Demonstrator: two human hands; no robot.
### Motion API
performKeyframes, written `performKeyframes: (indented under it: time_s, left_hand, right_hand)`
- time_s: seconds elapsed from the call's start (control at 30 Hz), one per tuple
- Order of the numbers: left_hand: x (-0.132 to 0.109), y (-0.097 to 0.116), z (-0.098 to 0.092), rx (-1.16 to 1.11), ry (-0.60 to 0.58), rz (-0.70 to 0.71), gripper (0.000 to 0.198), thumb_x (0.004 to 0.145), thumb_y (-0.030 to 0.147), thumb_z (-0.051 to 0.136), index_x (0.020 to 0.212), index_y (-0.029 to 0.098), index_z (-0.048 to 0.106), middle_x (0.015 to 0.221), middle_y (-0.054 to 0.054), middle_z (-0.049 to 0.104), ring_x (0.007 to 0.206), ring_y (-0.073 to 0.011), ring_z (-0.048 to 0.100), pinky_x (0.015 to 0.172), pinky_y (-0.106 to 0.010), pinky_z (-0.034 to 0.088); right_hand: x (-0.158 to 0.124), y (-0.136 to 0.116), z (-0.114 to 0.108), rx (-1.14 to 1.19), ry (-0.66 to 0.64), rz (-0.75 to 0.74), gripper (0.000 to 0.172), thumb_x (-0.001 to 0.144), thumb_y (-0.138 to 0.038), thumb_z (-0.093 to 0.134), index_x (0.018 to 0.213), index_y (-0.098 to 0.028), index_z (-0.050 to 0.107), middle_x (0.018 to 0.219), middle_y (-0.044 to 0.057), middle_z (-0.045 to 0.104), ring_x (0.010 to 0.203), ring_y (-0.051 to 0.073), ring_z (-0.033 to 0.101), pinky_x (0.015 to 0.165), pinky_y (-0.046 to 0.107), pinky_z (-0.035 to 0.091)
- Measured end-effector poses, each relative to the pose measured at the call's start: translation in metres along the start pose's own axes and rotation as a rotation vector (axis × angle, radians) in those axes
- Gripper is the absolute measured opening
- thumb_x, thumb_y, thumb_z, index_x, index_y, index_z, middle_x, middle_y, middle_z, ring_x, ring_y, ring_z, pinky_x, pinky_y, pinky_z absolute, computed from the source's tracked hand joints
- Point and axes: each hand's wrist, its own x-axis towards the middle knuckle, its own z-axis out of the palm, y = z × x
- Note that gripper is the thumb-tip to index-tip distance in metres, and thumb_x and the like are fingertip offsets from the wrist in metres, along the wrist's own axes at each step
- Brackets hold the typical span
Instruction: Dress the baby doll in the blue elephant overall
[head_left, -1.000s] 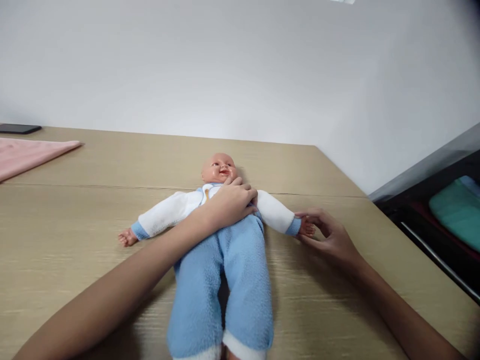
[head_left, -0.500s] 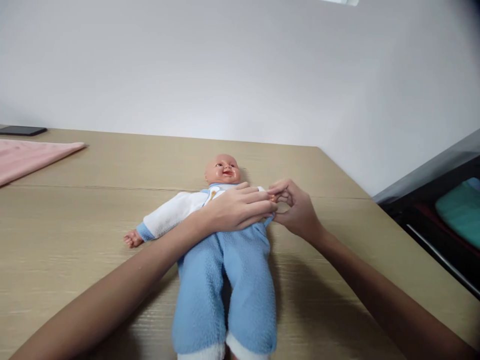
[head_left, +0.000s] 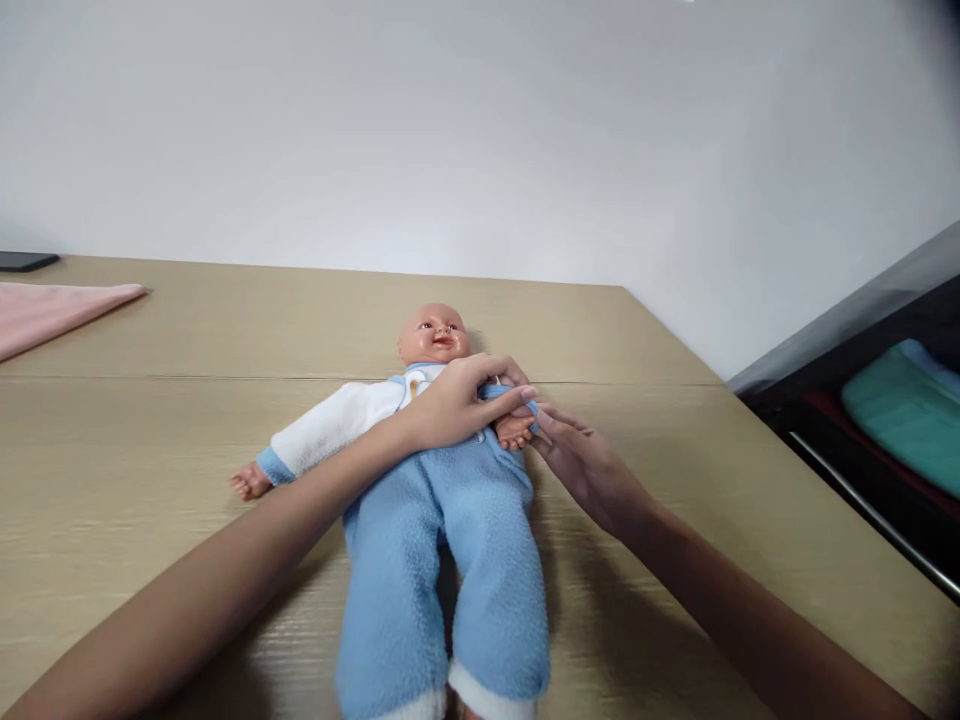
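Observation:
A baby doll (head_left: 442, 540) in a blue and white fleece outfit lies on its back, head away from me. Across its chest reaches my left hand (head_left: 457, 400), thumb and fingers closed on the doll's sleeve (head_left: 498, 391) near the blue cuff. My right hand (head_left: 589, 465) pinches the edge of that cuff from the right side. Between my hands the doll's small hand (head_left: 514, 432) shows out of the cuff. The other doll arm (head_left: 322, 430) stretches out to the left, its sleeve ending in a blue cuff.
The doll rests on a wooden table (head_left: 187, 450) with a seam across it. A pink cloth (head_left: 60, 315) and a dark flat object (head_left: 26, 261) lie at the far left. Past the right edge, a dark holder with green fabric (head_left: 907, 420) stands. A pale wall rises behind.
My left hand has gone from lying flat over the doll's arm to gripping its sleeve. My right fingers have shifted to the cuff edge, and the doll's hand is now exposed. The view has shifted slightly.

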Motion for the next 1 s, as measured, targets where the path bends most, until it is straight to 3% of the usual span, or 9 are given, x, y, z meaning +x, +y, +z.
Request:
performKeyframes:
  time_s: [0.1, 0.23, 0.4, 0.57, 0.73, 1.0]
  left_hand:
    - [-0.001, -0.003, 0.003, 0.148, 0.027, 0.041, 0.025, 0.110, 0.041, 0.057, 0.105, 0.020, 0.069, 0.107, -0.008, 0.078, 0.100, -0.0240, 0.070, 0.093, -0.039, 0.053]
    - [-0.004, -0.003, 0.000, 0.333, 0.088, 0.004, 0.023, 0.109, 0.042, 0.055, 0.105, 0.021, 0.064, 0.107, -0.009, 0.075, 0.101, -0.0266, 0.067, 0.091, -0.041, 0.051]
    - [-0.009, -0.008, -0.002, 0.566, 0.006, -0.063, 0.028, 0.107, 0.048, 0.058, 0.092, 0.024, 0.058, 0.100, -0.009, 0.075, 0.099, -0.0303, 0.064, 0.094, -0.046, 0.046]
    - [-0.006, -0.007, 0.001, 0.459, 0.016, -0.143, 0.025, 0.105, 0.044, 0.057, 0.089, 0.024, 0.056, 0.091, -0.005, 0.071, 0.088, -0.0258, 0.062, 0.084, -0.041, 0.045]
    - [-0.002, -0.006, -0.001, 0.383, 0.055, -0.264, 0.025, 0.104, 0.042, 0.056, 0.087, 0.025, 0.054, 0.080, 0.000, 0.066, 0.078, -0.0225, 0.063, 0.073, -0.036, 0.045]
    - [-0.002, -0.005, -0.001, 0.397, 0.116, -0.344, 0.020, 0.104, 0.040, 0.057, 0.091, 0.025, 0.056, 0.084, -0.001, 0.069, 0.081, -0.0239, 0.066, 0.074, -0.036, 0.045]
  right_hand:
    - [0.002, 0.010, 0.004, 0.118, 0.094, 0.042, 0.034, 0.094, -0.056, 0.080, 0.116, -0.030, 0.079, 0.133, 0.006, 0.078, 0.131, 0.028, 0.071, 0.123, 0.047, 0.054]
    - [0.005, 0.021, 0.007, -0.008, 0.253, -0.054, 0.037, 0.094, -0.062, 0.078, 0.110, -0.029, 0.072, 0.113, 0.005, 0.077, 0.104, 0.023, 0.073, 0.102, 0.041, 0.062]
    - [0.009, 0.030, 0.014, -0.144, 0.399, -0.166, 0.033, 0.092, -0.056, 0.083, 0.105, -0.029, 0.069, 0.107, 0.000, 0.068, 0.093, 0.017, 0.063, 0.088, 0.030, 0.057]
    - [0.026, 0.036, 0.011, -0.094, 0.384, -0.078, 0.045, 0.089, -0.070, 0.075, 0.105, -0.030, 0.061, 0.101, 0.000, 0.071, 0.088, 0.018, 0.067, 0.077, 0.030, 0.058]
    - [0.044, 0.029, 0.004, -0.107, 0.307, 0.001, 0.053, 0.078, -0.072, 0.080, 0.102, -0.028, 0.065, 0.103, 0.004, 0.076, 0.095, 0.022, 0.072, 0.081, 0.032, 0.060]
    - [0.053, 0.030, -0.005, -0.341, 0.273, -0.026, 0.052, 0.094, -0.077, 0.062, 0.107, -0.026, 0.062, 0.097, -0.001, 0.071, 0.089, 0.019, 0.070, 0.078, 0.030, 0.058]
